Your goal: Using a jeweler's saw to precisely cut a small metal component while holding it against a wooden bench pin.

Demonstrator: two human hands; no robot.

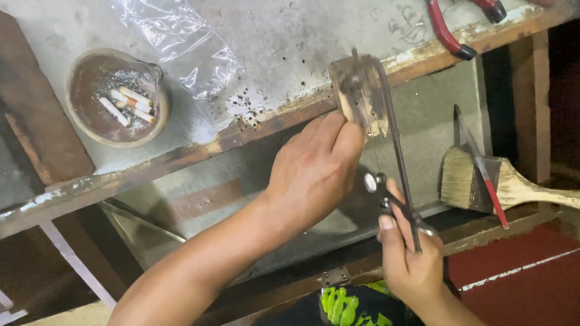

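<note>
Head camera looks steeply down, close over the workbench (278, 42)

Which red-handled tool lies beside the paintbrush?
The thin red-handled tool, lying across the paintbrush in the tray; the red-handled pliers sit on the bench top.

- Stained grey workbench (290, 42), wooden edge worn and chipped
- Carried a round ashtray (116, 96) with butts, crumpled clear plastic (181, 42), red-handled pliers (450, 30)
- Bore a wooden peg (357, 93) at its edge
</note>
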